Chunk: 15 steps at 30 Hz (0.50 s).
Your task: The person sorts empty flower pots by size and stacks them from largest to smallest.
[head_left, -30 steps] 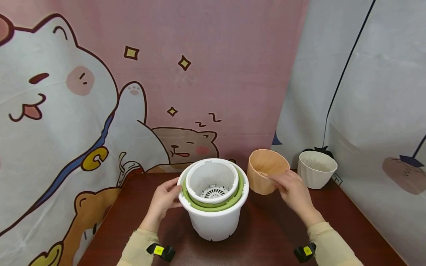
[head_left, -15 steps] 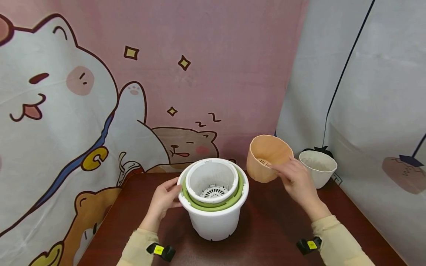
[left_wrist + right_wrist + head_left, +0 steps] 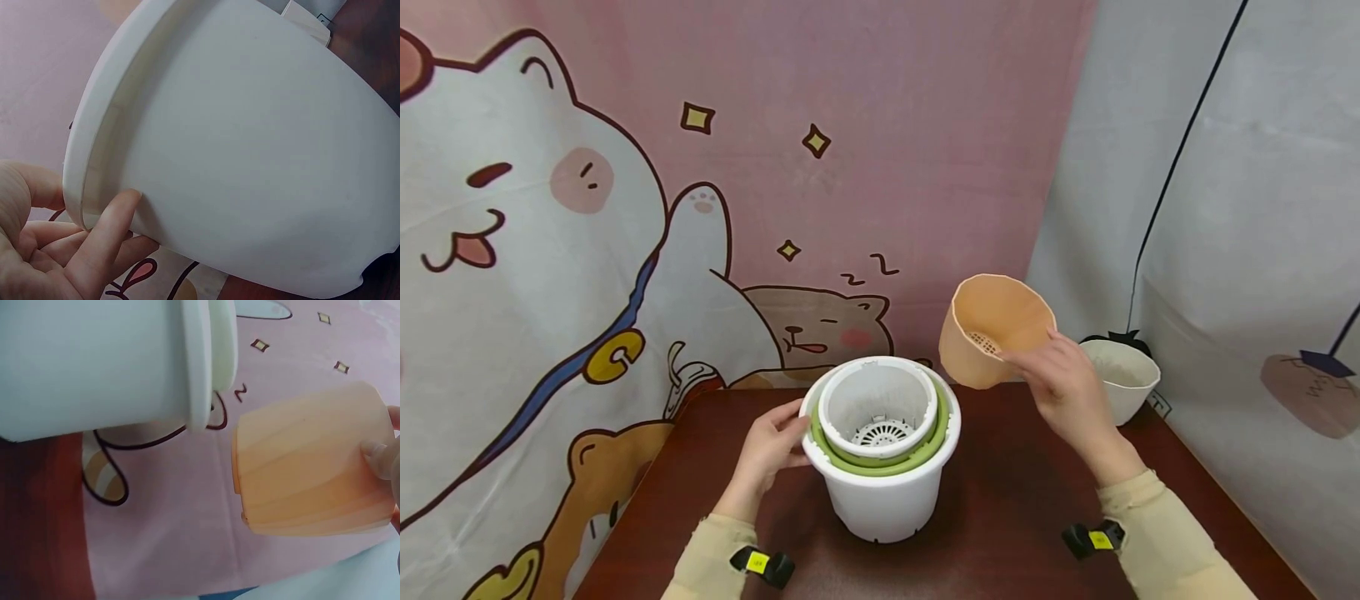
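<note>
A large white flower pot (image 3: pixel 880 504) stands on the table, with a green pot (image 3: pixel 891 468) and a smaller white pot (image 3: pixel 880 398) nested inside it. My left hand (image 3: pixel 769 454) grips the big pot's rim at its left side; the left wrist view has the thumb under the rim (image 3: pixel 94 144). In the air to the right, my right hand (image 3: pixel 1060 387) pinches the near rim of an orange flower pot (image 3: pixel 973 358), which is tilted so its perforated bottom shows. The right wrist view has the orange pot's faceted side (image 3: pixel 306 469), thumb pressed on it.
At the table's back right corner is a cream pot (image 3: pixel 1123 387), partly hidden behind my right hand. The dark red table (image 3: pixel 1022 517) meets a cartoon-printed cloth (image 3: pixel 887 167) behind and a pale cloth (image 3: pixel 1240 292) on the right.
My right hand has lifted the orange pot up off the table and moved it slightly left, tilting it more. My left hand and the nested pots have stayed in place.
</note>
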Tool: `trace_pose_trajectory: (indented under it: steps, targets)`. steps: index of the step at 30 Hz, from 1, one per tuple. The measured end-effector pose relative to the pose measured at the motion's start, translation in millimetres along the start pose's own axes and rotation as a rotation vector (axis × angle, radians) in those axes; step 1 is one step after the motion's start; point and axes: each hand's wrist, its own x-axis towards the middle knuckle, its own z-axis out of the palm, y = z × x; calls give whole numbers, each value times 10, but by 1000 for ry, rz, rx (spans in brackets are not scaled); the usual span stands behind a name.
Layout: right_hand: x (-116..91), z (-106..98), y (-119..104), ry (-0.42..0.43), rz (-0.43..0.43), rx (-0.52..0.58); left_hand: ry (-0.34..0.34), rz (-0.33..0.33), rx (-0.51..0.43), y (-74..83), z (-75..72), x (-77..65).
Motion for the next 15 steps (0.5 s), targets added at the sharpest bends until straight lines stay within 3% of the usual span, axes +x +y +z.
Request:
trace_pose_trajectory:
  steps: [15]
  targets:
    - [415,57,-325,3,-75,136,-1,-9,-3,11,-3,-2]
